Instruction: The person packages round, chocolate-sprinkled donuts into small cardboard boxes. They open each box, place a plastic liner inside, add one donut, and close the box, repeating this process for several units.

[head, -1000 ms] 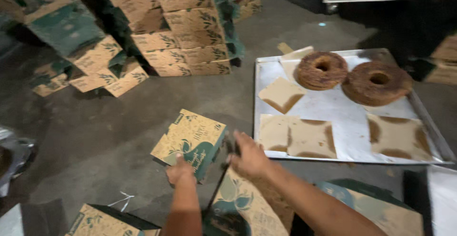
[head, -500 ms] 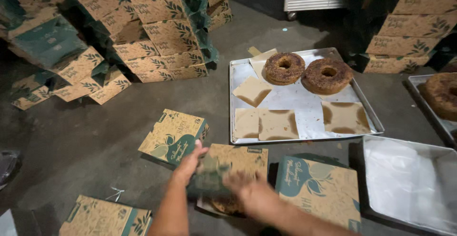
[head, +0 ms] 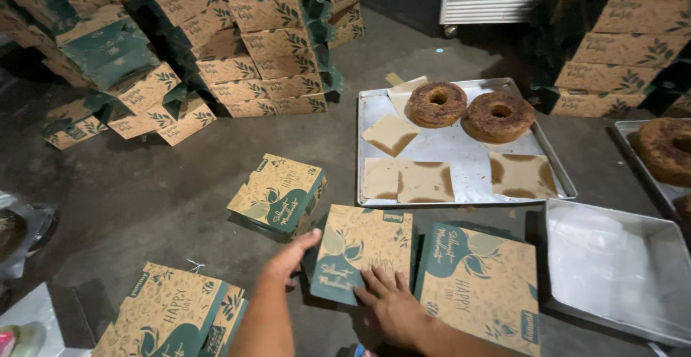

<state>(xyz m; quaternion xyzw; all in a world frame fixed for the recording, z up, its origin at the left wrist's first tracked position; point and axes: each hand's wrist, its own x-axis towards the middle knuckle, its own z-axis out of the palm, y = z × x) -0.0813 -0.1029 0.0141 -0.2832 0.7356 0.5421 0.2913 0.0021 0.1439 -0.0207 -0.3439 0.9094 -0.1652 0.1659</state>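
Fingers of the right hand [head: 392, 303] lie spread flat on a closed tan-and-green cake box [head: 358, 253] on the grey floor [head: 144, 191]. Left hand [head: 291, 255] touches its left edge, fingers loosely open. Beyond the box, a metal tray [head: 461, 148] carries two ring cakes [head: 468, 111].

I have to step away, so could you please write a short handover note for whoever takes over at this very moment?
Left hand touches the left edge of the closed middle box on the floor. Right hand lies flat on its near edge. More closed boxes lie left and right of it. Two ring cakes sit unboxed on the metal tray, beside grease-stained paper squares.
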